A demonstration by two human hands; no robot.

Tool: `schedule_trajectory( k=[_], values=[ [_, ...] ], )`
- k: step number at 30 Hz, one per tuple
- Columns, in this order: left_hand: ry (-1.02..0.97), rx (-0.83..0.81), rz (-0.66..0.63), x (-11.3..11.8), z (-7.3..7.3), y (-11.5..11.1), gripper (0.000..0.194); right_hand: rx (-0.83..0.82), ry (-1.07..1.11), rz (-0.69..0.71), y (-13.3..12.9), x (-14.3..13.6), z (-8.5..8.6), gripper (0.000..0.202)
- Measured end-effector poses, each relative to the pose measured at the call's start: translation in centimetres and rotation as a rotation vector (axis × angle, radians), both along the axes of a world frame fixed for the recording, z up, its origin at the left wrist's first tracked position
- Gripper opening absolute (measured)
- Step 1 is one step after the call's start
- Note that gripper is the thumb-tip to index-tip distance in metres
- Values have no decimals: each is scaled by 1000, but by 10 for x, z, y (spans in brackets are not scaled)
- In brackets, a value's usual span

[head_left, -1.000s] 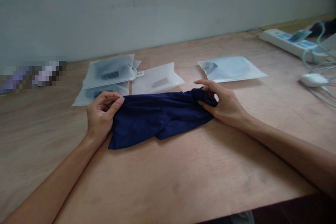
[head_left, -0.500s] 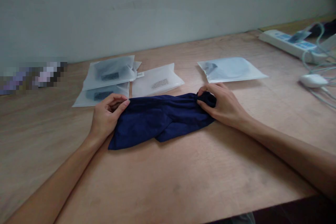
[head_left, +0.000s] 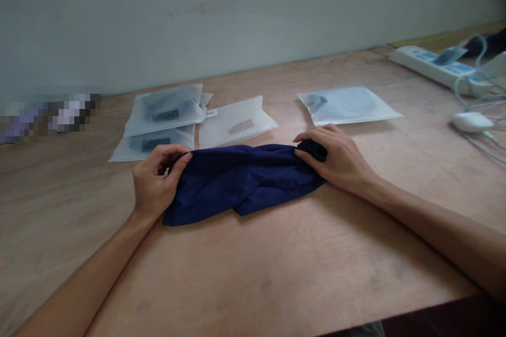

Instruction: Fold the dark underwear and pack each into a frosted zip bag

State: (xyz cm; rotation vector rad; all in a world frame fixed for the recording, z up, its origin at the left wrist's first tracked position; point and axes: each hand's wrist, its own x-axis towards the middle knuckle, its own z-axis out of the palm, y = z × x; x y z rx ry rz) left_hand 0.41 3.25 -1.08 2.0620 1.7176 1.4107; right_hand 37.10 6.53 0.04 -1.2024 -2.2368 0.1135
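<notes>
A navy blue piece of folded cloth (head_left: pixel 233 181), seemingly a garment, lies across the wooden table (head_left: pixel 253 274) in front of me. My left hand (head_left: pixel 160 174) pinches its upper left corner between thumb and fingers. At the other end, my right hand (head_left: pixel 332 155) grips a bunched, rolled part of the same cloth. Between the two hands the fabric has soft creases and a folded flap along its lower edge. What kind of garment it is cannot be made out.
Frosted plastic bags (head_left: pixel 166 108) with dark contents overlap behind my left hand. Beside them lies a pale bag (head_left: pixel 237 121) with printed text. Another filled bag (head_left: pixel 348 104) is behind my right hand. A power strip (head_left: pixel 438 68), cables and a white charger (head_left: pixel 472 121) occupy the right.
My left hand has shifted slightly left and down at the cloth's corner. The fingertips of my right hand have moved slightly on the bunched end. The cloth's upper edge is a little lower.
</notes>
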Motion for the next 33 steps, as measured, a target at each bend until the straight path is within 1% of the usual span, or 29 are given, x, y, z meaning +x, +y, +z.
schedule_trajectory(
  k=[2,4,6,10,12,14,15,17,19,20,24,27,31,33],
  values=[
    [-20,19,20,1,0,0,15,69,70,-37,-2,0,2,6],
    [-16,36,20,2,0,0,14,106,117,-44,-3,0,4,10],
    [-9,36,10,2,0,0,13,90,130,-37,-3,0,4,17],
    [8,13,-1,3,0,0,14,32,87,-45,-1,2,2,24],
    [17,7,-1,3,0,0,15,30,31,-36,-1,2,1,25],
    [14,7,-2,3,0,0,14,27,-45,-8,-1,2,0,31],
    [4,7,-5,3,0,0,14,21,-73,8,-1,2,0,31],
    [-48,1,-15,3,1,0,12,19,-75,20,-2,1,0,20],
    [-116,-6,-23,4,4,0,12,51,-9,12,-3,1,2,9],
    [-146,-4,-22,5,5,0,13,75,32,13,-4,0,4,7],
    [-218,60,-2,9,12,-3,16,135,173,30,-10,-2,10,10],
    [-257,101,-16,13,14,-9,16,160,253,14,-16,-2,12,13],
    [-264,73,-55,13,14,-14,21,203,204,10,-16,0,13,16],
    [-269,55,-48,12,14,-13,22,209,161,18,-15,0,12,16]
  ],
)
